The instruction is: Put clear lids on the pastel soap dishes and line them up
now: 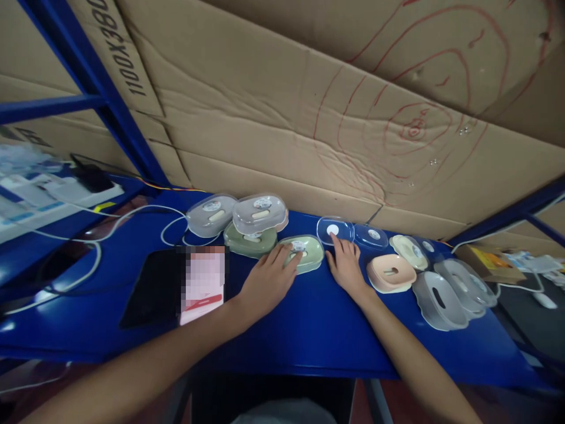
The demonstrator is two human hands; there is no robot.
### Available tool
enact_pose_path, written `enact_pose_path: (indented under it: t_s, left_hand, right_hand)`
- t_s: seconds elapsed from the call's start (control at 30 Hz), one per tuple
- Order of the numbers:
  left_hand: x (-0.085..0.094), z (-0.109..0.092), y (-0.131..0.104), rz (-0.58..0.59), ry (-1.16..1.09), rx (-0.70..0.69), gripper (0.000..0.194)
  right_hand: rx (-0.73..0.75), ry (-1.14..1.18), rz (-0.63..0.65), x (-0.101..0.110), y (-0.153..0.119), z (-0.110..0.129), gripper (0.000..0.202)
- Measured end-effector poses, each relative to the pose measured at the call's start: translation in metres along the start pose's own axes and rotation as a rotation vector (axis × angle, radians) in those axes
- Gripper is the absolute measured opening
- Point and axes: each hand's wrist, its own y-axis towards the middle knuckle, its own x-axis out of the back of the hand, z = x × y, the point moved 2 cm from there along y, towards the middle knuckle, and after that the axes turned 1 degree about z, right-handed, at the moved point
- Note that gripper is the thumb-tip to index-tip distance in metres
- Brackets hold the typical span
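Stretched over the near-left side of a pale green box with a clear lid (pixel 311 252), the fingers of my left hand (pixel 270 281) rest on its top. My right hand (pixel 346 264) has its fingers extended, with fingertips at the near edge of a clear lid (pixel 325 224) bearing a round white sticker. Another clear lid (pixel 371 237) lies just right of that one. A peach box (pixel 383 272) without its lid stands beside my right wrist. Left of my left hand, a darker green lidded box (pixel 241 238) sits below a lidded box (pixel 259 206).
A grey-lidded box (pixel 207 219) stands at the back left. A cream box (pixel 404 244), an uncovered grey box (pixel 435 306) and clear lids (pixel 474 288) are on the right. A black pad (pixel 152 288), pink-and-white packaging (pixel 205 288) and white cables (pixel 95 259) lie left. Cardboard (pixel 265 118) walls the back.
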Motion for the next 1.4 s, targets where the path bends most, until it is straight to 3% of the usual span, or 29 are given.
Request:
enact_pose_path:
  t_s: [0.17, 0.3, 0.4, 0.47, 0.53, 0.6, 0.7, 0.8, 0.87, 0.93, 1.07, 1.17, 1.23, 1.3, 1.4]
  left_hand:
    - [-0.006, 0.003, 0.002, -0.005, -0.113, 0.039, 0.050]
    - [-0.006, 0.005, 0.001, -0.010, -0.222, 0.051, 0.063]
    - [0.003, -0.003, -0.005, -0.064, -0.349, -0.046, 0.082]
    - [0.008, -0.012, -0.010, -0.050, -0.446, -0.151, 0.086]
    - [0.009, -0.020, -0.016, 0.008, -0.538, -0.207, 0.073]
    - [0.007, -0.024, -0.019, 0.072, -0.579, -0.207, 0.057]
    - [0.000, -0.027, -0.021, 0.170, -0.521, -0.241, 0.057]
    - [-0.002, -0.029, -0.022, 0.226, -0.451, -0.344, 0.052]
    - [-0.001, -0.029, -0.022, 0.206, -0.467, -0.336, 0.046]
    - [0.002, -0.028, -0.021, 0.153, -0.520, -0.281, 0.053]
    - [0.004, -0.028, -0.019, 0.111, -0.575, -0.344, 0.067]
    - [0.002, -0.027, -0.019, 0.158, -0.597, -0.368, 0.070]
    - [0.002, -0.025, -0.019, 0.205, -0.669, -0.316, 0.089]
    - [0.004, -0.024, -0.020, 0.251, -0.777, -0.248, 0.099]
    - [0.009, -0.025, -0.022, 0.268, -0.901, -0.171, 0.080]
  right_hand:
    - [0.022, 0.140, -0.041, 0.030, -0.009, 0.012, 0.036]
    - [-0.150, 0.725, -0.211, 0.058, -0.031, 0.021, 0.025]
    - [-0.226, 1.118, -0.154, 0.069, -0.060, 0.039, 0.019]
    - [-0.207, 1.202, -0.063, 0.073, -0.079, 0.050, 0.014]
    - [-0.106, 1.088, 0.070, 0.077, -0.094, 0.056, 0.011]
    - [0.067, 0.815, 0.150, 0.083, -0.101, 0.051, 0.014]
    - [0.205, 0.418, 0.038, 0.096, -0.102, 0.021, 0.024]
    - [0.076, 0.274, -0.121, 0.103, -0.103, -0.014, 0.026]
    - [-0.073, 0.388, -0.112, 0.100, -0.108, -0.022, 0.029]
    - [-0.236, 0.685, -0.039, 0.089, -0.114, -0.014, 0.036]
    - [-0.504, 1.439, 0.116, 0.055, -0.116, 0.041, 0.053]
    - [-0.648, 1.776, 0.099, 0.034, -0.109, 0.079, 0.057]
    - [-0.709, 1.816, 0.044, 0.026, -0.104, 0.089, 0.053]
    - [-0.694, 1.704, 0.056, 0.025, -0.103, 0.089, 0.051]
    - [-0.432, 1.248, 0.168, 0.042, -0.104, 0.070, 0.042]
